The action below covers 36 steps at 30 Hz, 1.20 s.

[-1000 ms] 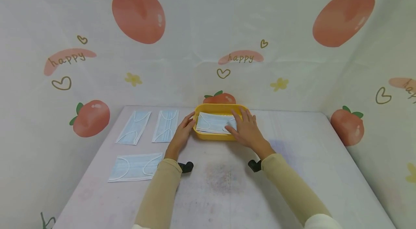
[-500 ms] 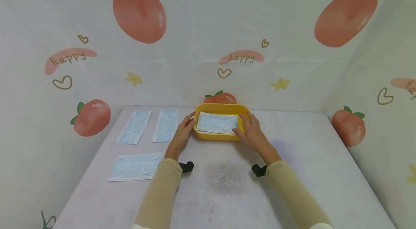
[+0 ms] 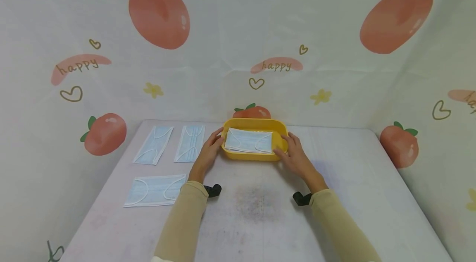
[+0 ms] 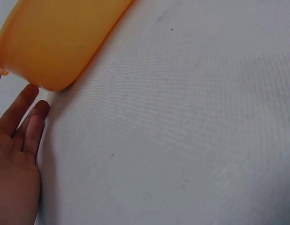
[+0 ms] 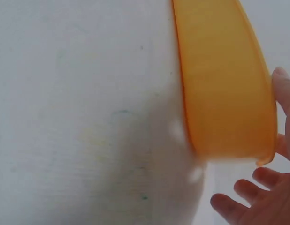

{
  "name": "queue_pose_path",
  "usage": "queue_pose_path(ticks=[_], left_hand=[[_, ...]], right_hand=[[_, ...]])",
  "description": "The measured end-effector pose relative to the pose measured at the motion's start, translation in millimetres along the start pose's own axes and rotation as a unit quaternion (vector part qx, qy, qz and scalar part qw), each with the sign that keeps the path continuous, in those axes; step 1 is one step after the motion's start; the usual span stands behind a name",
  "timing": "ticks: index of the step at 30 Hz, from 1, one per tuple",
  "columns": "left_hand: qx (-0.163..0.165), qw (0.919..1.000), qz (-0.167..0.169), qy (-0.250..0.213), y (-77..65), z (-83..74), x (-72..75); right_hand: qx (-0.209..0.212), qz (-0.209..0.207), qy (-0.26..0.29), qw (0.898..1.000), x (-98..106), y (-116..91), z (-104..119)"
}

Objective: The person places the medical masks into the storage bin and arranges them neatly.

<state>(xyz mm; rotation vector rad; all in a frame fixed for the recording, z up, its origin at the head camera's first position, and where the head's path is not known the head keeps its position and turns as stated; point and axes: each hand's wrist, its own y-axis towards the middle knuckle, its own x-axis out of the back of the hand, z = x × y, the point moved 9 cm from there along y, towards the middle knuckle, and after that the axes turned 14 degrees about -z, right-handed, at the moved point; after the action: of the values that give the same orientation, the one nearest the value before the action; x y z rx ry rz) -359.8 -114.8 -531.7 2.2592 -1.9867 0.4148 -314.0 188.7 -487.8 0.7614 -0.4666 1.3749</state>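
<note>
A yellow plastic basket stands near the table's far edge, with a small stack of light blue face masks lying in its left part. My left hand is at the basket's left end; its fingers are fairly straight and touch the wall near the rim, as the left wrist view shows. My right hand is at the right end, thumb near the front right corner and the other fingers spread loosely beside the end wall. Three more face masks lie flat on the left: one slanted, one upright, one crosswise.
The basket stands on a pale, stained table cover. Close behind it rises a white cloth backdrop printed with red fruit, which also hangs at both sides. A black wrist mount sticks out from the left sleeve, and another black mount from the right sleeve.
My right hand has moved from over the stack of face masks rightward to the basket's right end, uncovering the stack. The left hand, basket and loose masks stay in place.
</note>
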Motion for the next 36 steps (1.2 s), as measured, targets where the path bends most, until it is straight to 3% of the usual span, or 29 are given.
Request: queue_pose_path(ticks=[7,12,17,25,30,36], left_hand=[[0.005,1.0000,-0.001,0.000,1.6,0.4,-0.4],[0.003,1.0000,-0.002,0.002,2.9,-0.1,-1.9],[0.010,0.9999,-0.005,0.011,4.7,2.9,-0.8],[-0.002,0.9999,-0.002,0.015,5.8,0.4,2.0],[-0.010,0.9993,0.008,0.035,2.7,-4.3,4.2],[-0.085,0.9915,0.021,0.097,-0.4,-20.0,3.7]], right_hand=[[-0.025,-0.006,0.073,0.997,-5,1,-10],[-0.091,0.000,0.146,0.985,-8,0,-23],[-0.147,0.013,0.173,0.974,-14,-2,-35],[-0.143,0.028,0.259,0.955,-18,-5,-39],[-0.136,0.030,0.276,0.951,-19,-6,-40],[-0.132,0.026,0.293,0.947,-18,-7,-39]])
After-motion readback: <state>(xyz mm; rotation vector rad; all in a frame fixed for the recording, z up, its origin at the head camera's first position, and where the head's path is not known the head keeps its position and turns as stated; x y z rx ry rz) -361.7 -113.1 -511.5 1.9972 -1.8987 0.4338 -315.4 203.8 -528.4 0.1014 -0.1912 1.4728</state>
